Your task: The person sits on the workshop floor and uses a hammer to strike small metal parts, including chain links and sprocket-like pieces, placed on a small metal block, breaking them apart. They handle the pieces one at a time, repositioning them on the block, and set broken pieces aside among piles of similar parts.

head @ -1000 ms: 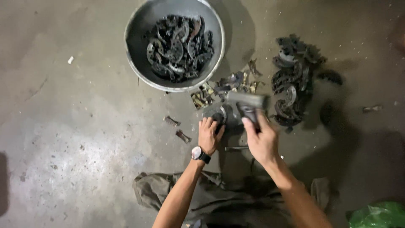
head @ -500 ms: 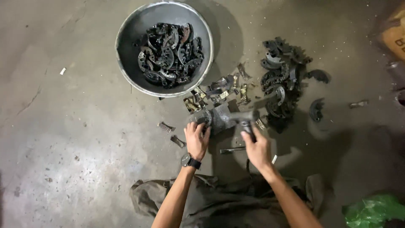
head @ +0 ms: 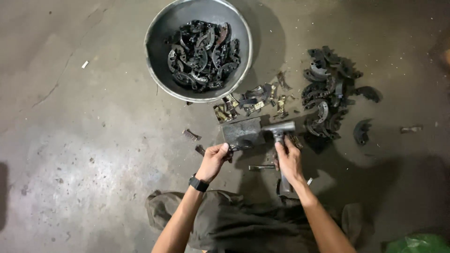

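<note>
Looking straight down on a bare concrete floor [head: 84, 154], grey, stained and faintly cracked, with dim light and deep shadow toward the right edge; no walls are in view. The person sits low, dark trousers [head: 243, 225] bunched at the bottom edge.

One round metal basin [head: 161, 28] stands at the top, holding a heap of dark curved metal parts [head: 201, 54] (too tangled to count). A second, loose pile of the same curved parts [head: 326, 93] lies on the floor at the right, well apart from the basin; two more such pieces [head: 363, 131] sit just beside that pile. Between basin and pile is a scatter of small brassy scraps [head: 255, 100]. Two short ribbed fragments [head: 191, 135] lie left of the hands, and one slim metal bar [head: 261, 167] lies between them.

One flat dark metal block [head: 243, 132] rests on the floor near the centre. The left hand [head: 214, 159], with one black wristwatch [head: 198, 183], is curled, its fingers pinching a small dark piece at the block's lower edge. The right hand [head: 289, 161] is clenched around the handle of one hammer [head: 279, 129], whose head lies just beside the block's right edge. One green bag corner [head: 417, 243] shows at the lower right.
</note>
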